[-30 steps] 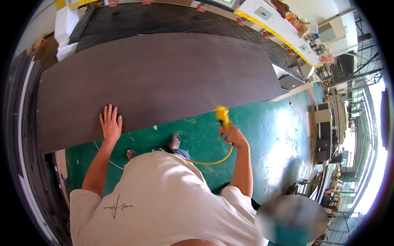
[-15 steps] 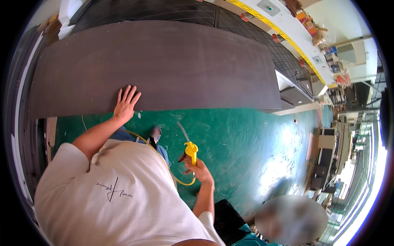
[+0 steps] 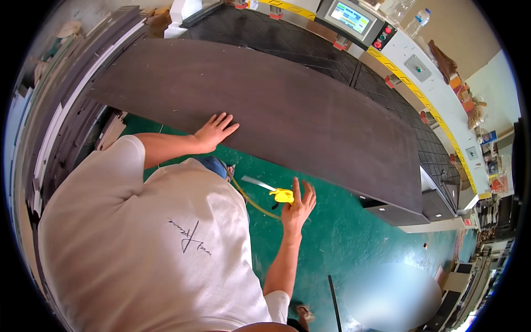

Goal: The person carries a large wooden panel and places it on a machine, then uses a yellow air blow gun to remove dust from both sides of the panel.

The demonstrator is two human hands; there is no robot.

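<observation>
A large dark brown panel (image 3: 265, 113) lies in front of me, slanting from upper left to lower right. My left hand (image 3: 214, 133) rests on its near edge with the fingers spread flat. Below that edge, my right hand (image 3: 298, 207) is raised over the green floor, its fingers stretched upward and apart. A yellow air blow gun (image 3: 283, 196) is at its thumb side, the pale nozzle aimed left. Whether the gun still touches the palm or thumb is hidden. The yellow hose (image 3: 251, 203) curves from near my body toward the right hand.
Behind the panel runs a machine with a black gridded bed (image 3: 381, 94), a yellow-striped beam (image 3: 420, 97) and a control screen (image 3: 349, 16). Stacked boards (image 3: 72, 110) stand at left. Cabinet-like boxes (image 3: 395, 213) sit under the panel's right end. Another person's foot (image 3: 304, 314) shows at the bottom.
My view has turned, so the panel now slants. My right hand's fingers have uncurled from the blow gun, which has tipped from upright to sideways. The left hand stays on the panel's edge.
</observation>
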